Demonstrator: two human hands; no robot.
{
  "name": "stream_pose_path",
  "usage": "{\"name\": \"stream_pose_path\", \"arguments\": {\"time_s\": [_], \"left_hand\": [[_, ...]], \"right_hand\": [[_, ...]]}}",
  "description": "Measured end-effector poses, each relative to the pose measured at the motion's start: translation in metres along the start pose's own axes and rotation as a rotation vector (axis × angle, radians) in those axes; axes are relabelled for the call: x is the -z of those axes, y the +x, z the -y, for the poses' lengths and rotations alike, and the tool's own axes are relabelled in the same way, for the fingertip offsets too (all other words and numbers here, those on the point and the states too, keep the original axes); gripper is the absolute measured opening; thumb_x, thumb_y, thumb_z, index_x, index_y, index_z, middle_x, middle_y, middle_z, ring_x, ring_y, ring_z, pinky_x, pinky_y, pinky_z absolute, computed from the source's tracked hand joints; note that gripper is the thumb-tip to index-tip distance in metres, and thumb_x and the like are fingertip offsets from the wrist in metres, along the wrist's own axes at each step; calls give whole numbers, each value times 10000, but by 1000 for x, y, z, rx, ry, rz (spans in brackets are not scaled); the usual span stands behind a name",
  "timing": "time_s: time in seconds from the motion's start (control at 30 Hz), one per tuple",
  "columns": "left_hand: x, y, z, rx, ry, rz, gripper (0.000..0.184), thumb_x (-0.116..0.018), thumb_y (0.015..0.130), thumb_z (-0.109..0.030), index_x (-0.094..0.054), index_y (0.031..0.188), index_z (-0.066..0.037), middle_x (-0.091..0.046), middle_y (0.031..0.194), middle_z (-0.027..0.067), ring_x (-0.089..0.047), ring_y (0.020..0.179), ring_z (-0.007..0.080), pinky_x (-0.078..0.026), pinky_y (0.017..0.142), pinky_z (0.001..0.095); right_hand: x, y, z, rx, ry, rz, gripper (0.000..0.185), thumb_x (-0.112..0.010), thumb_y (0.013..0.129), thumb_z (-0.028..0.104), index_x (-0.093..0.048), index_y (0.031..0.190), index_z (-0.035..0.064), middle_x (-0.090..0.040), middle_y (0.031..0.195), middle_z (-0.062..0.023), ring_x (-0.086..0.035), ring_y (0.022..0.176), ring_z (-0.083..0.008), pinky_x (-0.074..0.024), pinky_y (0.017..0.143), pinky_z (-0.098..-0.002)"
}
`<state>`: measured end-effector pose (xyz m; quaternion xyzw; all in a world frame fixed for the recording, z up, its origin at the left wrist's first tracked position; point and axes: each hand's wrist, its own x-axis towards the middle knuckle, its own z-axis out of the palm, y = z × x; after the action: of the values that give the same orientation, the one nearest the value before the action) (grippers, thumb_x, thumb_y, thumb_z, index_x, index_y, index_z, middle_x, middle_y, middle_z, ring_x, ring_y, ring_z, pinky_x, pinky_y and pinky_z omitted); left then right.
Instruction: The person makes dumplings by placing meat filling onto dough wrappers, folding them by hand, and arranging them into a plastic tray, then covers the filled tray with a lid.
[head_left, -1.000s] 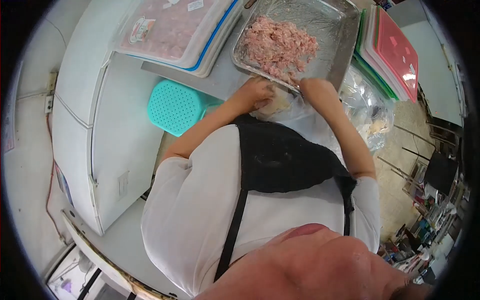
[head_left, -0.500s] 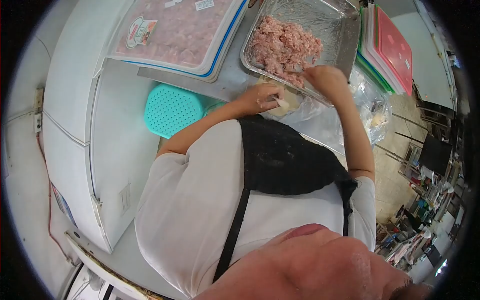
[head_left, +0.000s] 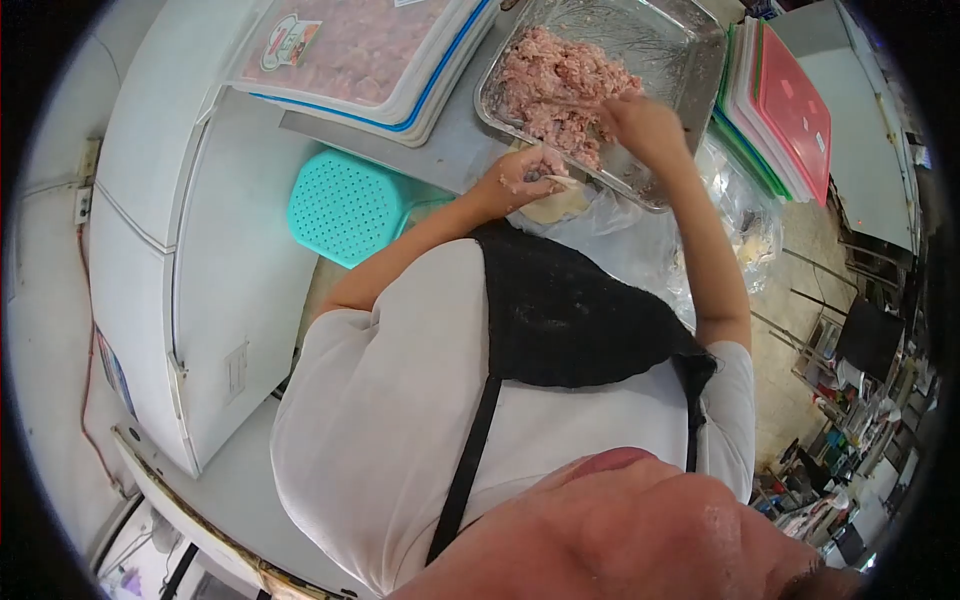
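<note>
My left hand (head_left: 520, 182), specked with bits of meat or dough, is curled closed around a pale, thin dough wrapper (head_left: 566, 183). Under and beside it lie more round wrappers (head_left: 555, 208) on clear plastic. My right hand (head_left: 645, 128) reaches over the near wall of a metal tray (head_left: 690, 60). Its fingers pinch a thin, stick-like tool (head_left: 572, 103) whose far end lies in the pink minced meat (head_left: 560, 75). The exact kind of tool is hard to make out. The meat is heaped at the tray's left side.
Left of the tray stands a lidded plastic box (head_left: 350, 50) of pink meat. A turquoise perforated stool (head_left: 345, 208) is below the counter. Coloured boards or lids (head_left: 790, 110) stack at right, by a clear plastic bag (head_left: 740, 225). A white refrigerator (head_left: 240, 260) stands left.
My right hand has moved up and slightly left, bringing the tool from the tray's near edge farther into the meat. My left hand has stayed near the wrappers, turned slightly.
</note>
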<state>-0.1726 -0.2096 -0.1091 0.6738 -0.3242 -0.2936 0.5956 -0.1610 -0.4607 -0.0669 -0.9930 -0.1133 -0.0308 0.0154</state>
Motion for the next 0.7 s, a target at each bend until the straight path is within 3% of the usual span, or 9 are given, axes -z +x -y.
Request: {"name": "stream_pose_path", "arguments": {"time_s": [0.13, 0.23, 0.33, 0.43, 0.53, 0.57, 0.63, 0.7], "left_hand": [[-5, -7, 2, 106, -170, 72, 329, -623, 872, -226, -606, 1092, 18, -650, 1024, 63, -586, 947, 117, -463, 835, 267], [-6, -15, 15, 245, -405, -59, 321, -620, 871, -201, -604, 1098, 25, -651, 1030, 81, -591, 952, 124, -459, 861, 275], [-3, -23, 17, 315, -943, -149, 293, -565, 886, -220, -635, 1064, 2, -650, 1012, 75, -600, 918, 135, -471, 833, 292], [5, -29, -1, 134, -363, -238, 348, -538, 897, -262, -609, 1105, 8, -640, 1069, 100, -620, 941, 180, -477, 864, 336], [25, -21, 2, 68, -1004, -433, 366, -553, 894, -227, -568, 1133, 49, -627, 1105, 128, -633, 971, 230, -484, 893, 366], [33, -19, -2, 27, -1043, -421, 377, -553, 897, -233, -557, 1139, 56, -625, 1107, 137, -630, 985, 243, -484, 900, 373], [48, -12, -27, -48, -1128, -398, 398, -554, 905, -245, -537, 1150, 68, -622, 1111, 155, -625, 1013, 267, -485, 916, 386], [48, 5, -16, -61, -839, -622, 431, -542, 915, -281, -516, 1175, 62, -617, 1117, 175, -617, 1036, 294, -481, 927, 402]], "right_hand": [[-42, -13, 17, 23, 307, 121, 347, -513, 912, 328, -638, 788, 30, -638, 751, -182, -633, 761, -346, -489, 670, -461], [-37, -23, 8, 25, 613, 166, 364, -525, 908, 322, -620, 841, -23, -638, 785, -205, -615, 730, -371, -470, 672, -446], [0, -26, 4, -224, 709, 351, 362, -530, 911, 352, -642, 901, 7, -629, 780, -190, -610, 730, -396, -463, 671, -463], [-4, -16, -3, -124, 299, 191, 393, -514, 912, 376, -645, 897, 6, -626, 779, -207, -607, 744, -410, -470, 686, -470], [-23, -32, 22, -54, 244, 227, 399, -490, 919, 384, -649, 889, 18, -627, 810, -222, -596, 793, -420, -474, 701, -481], [-30, -40, 19, -13, 306, 134, 370, -508, 920, 358, -653, 893, 19, -603, 752, -224, -617, 724, -358, -469, 671, -444], [-18, -48, 11, -129, 594, 232, 352, -512, 925, 355, -667, 945, 39, -600, 694, -155, -609, 674, -294, -462, 614, -409], [-7, -51, 2, -258, 821, 261, 347, -514, 933, 357, -676, 997, 56, -566, 650, -85, -568, 634, -211, -435, 573, -356]]}}
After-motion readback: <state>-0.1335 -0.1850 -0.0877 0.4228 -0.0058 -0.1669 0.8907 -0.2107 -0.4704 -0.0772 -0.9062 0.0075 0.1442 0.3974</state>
